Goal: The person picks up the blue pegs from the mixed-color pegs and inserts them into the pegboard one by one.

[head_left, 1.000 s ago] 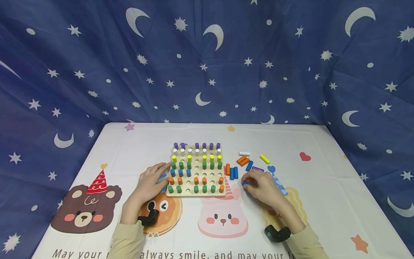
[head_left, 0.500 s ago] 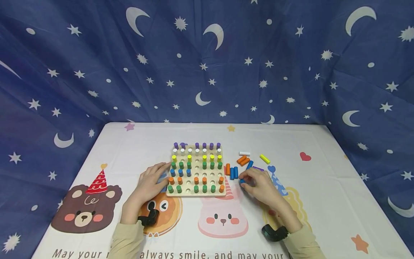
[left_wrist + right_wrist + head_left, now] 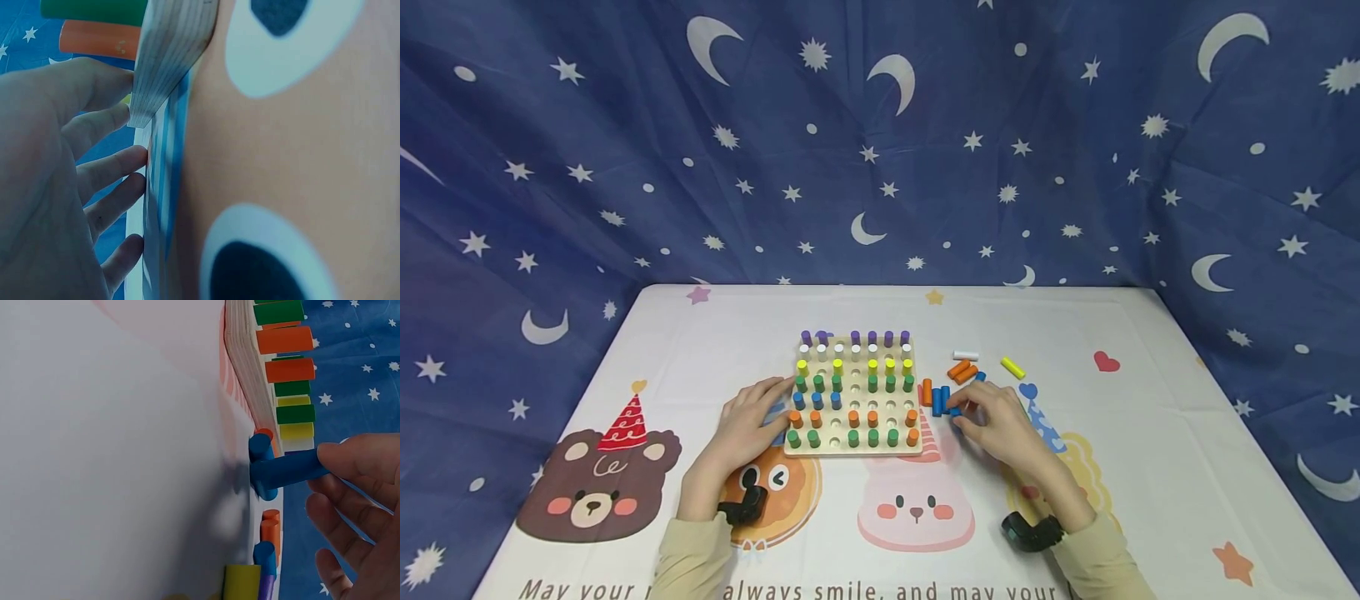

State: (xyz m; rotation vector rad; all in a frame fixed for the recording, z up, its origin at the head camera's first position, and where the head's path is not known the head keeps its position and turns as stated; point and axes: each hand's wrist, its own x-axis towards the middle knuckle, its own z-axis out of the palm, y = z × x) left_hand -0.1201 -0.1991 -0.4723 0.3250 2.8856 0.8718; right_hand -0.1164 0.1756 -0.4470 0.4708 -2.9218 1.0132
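A wooden pegboard (image 3: 854, 450) stands on the table with rows of purple, white, yellow, green, blue and orange pegs upright in its holes; some holes are bare. At its left side lies my left hand (image 3: 748, 425), the thumb and fingers touching the edge, as the left wrist view shows. My right hand (image 3: 1003, 421) pinches a blue peg (image 3: 290, 469) between thumb and fingertips, right of the board. The peg's far end is close to two loose blue pegs (image 3: 937, 403); whether it touches them I cannot tell.
Loose orange pegs (image 3: 961, 372), a white peg (image 3: 966, 356) and a yellow peg (image 3: 1012, 367) lie right of the board. By the right hand lie a purple peg (image 3: 266, 587) and another yellow peg (image 3: 242, 582). A printed cloth (image 3: 1150, 433) covers the table.
My right hand has moved a little left and away from me, bringing the blue peg up to the loose blue ones. The left hand keeps its place at the board.
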